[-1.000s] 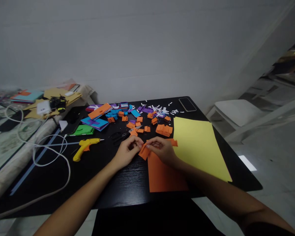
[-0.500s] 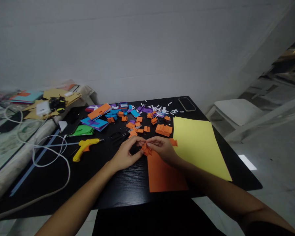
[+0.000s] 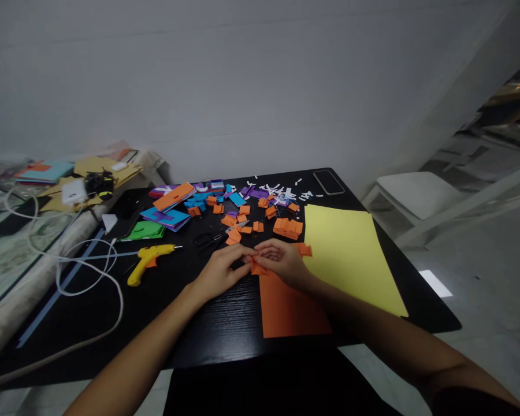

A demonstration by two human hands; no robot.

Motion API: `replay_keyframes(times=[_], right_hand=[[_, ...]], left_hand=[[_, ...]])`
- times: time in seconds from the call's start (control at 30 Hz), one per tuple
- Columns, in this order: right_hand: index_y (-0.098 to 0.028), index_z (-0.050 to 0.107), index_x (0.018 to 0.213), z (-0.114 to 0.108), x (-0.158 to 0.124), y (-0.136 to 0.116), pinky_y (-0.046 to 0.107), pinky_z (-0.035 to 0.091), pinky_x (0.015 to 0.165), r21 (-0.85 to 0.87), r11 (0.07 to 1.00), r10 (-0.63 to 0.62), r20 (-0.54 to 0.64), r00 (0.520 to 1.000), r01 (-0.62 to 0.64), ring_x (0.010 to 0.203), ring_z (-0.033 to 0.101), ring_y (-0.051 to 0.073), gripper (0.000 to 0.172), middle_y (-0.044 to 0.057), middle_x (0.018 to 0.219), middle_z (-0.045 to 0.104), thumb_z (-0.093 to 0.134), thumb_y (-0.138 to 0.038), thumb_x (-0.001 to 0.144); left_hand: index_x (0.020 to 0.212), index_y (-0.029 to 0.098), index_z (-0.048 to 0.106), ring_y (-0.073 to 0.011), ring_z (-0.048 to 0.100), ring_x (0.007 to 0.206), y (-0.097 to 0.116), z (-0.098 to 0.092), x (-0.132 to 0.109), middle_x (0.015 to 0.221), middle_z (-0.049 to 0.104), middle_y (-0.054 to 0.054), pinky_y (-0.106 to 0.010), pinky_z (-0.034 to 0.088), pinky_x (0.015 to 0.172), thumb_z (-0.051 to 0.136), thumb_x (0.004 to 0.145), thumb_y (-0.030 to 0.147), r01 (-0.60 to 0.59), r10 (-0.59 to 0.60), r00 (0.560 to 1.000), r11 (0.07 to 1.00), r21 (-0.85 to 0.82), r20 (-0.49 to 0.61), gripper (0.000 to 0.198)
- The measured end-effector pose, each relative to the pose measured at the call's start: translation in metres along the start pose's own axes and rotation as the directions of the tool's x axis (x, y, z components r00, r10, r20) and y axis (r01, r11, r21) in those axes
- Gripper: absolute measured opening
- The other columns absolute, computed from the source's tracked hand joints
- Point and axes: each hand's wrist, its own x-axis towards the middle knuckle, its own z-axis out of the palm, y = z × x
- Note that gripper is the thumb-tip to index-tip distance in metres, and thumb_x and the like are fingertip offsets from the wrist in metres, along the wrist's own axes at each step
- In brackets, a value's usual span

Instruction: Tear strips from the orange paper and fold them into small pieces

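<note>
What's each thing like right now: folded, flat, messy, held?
Small orange paper: held, partly hidden
Left hand: pinching that paper
Right hand: pinching it too
Orange sheet: flat, partly under right hand
Yellow sheets: flat, stacked
Yellow glue gun: lying on its side
White cable: loosely looped
Paper scraps: scattered
Phone: lying flat; screen state unclear

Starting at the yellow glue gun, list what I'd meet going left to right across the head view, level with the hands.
Yellow glue gun → left hand → orange paper piece → right hand → yellow sheets → bright floor patch.
</note>
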Motion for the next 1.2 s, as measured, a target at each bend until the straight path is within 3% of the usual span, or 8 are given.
replay_keyframes(times=[0.23,0.4,0.53,0.73,1.2], right_hand=[[-0.020,0.070,0.092,-0.001,0.001,-0.002,0.036,0.059,0.082,-0.012,1.000,0.014,-0.006,1.000,-0.014,0.078,0.072,0.017,0.039,0.002,0.083,0.075,0.089,-0.039,0.064],[-0.019,0.070,0.084,-0.002,0.002,0.001,0.036,0.058,0.082,-0.009,1.000,0.024,0.027,0.999,-0.023,0.078,0.073,0.018,0.034,0.003,0.083,0.076,0.088,-0.041,0.065],[-0.018,0.072,0.081,-0.002,0.003,0.003,0.036,0.058,0.081,-0.001,0.999,0.050,0.040,0.998,-0.050,0.076,0.073,0.018,0.033,0.003,0.081,0.076,0.088,-0.041,0.064],[-0.018,0.076,0.084,-0.006,0.005,0.000,0.037,0.057,0.082,0.035,0.994,0.097,0.114,0.989,-0.102,0.081,0.074,0.019,0.031,0.004,0.082,0.077,0.087,-0.040,0.065],[-0.018,0.075,0.079,-0.011,0.008,0.003,0.028,0.054,0.070,0.076,0.971,0.217,0.129,0.968,-0.228,0.072,0.072,0.016,0.021,0.002,0.079,0.077,0.083,-0.022,0.060]], left_hand=[[0.107,0.019,0.069,-0.0151,0.068,0.082,0.000,0.000,0.000,0.092,0.072,-0.004,-0.026,0.055,0.077,0.064,0.091,0.018,0.061,-0.061,0.998,0.998,-0.011,0.015,0.017],[0.121,0.021,0.066,-0.0150,0.069,0.083,0.001,-0.002,0.000,0.094,0.072,-0.004,-0.026,0.054,0.080,0.065,0.091,0.018,0.051,-0.050,0.998,0.998,-0.031,0.032,0.031],[0.109,0.020,0.070,-0.0150,0.068,0.084,0.002,-0.004,0.001,0.094,0.072,-0.005,-0.026,0.053,0.080,0.061,0.094,0.018,0.004,-0.004,0.996,1.000,-0.007,0.093,0.017],[0.098,0.019,0.069,-0.0141,0.066,0.081,0.003,-0.005,0.002,0.090,0.070,-0.003,-0.024,0.051,0.077,0.066,0.093,0.025,0.021,-0.020,0.996,1.000,-0.015,0.092,0.008],[0.090,0.016,0.069,-0.0135,0.065,0.069,0.002,-0.004,0.005,0.077,0.069,-0.001,-0.023,0.052,0.066,0.075,0.085,0.035,0.210,-0.188,0.974,0.959,-0.192,0.127,0.020]])
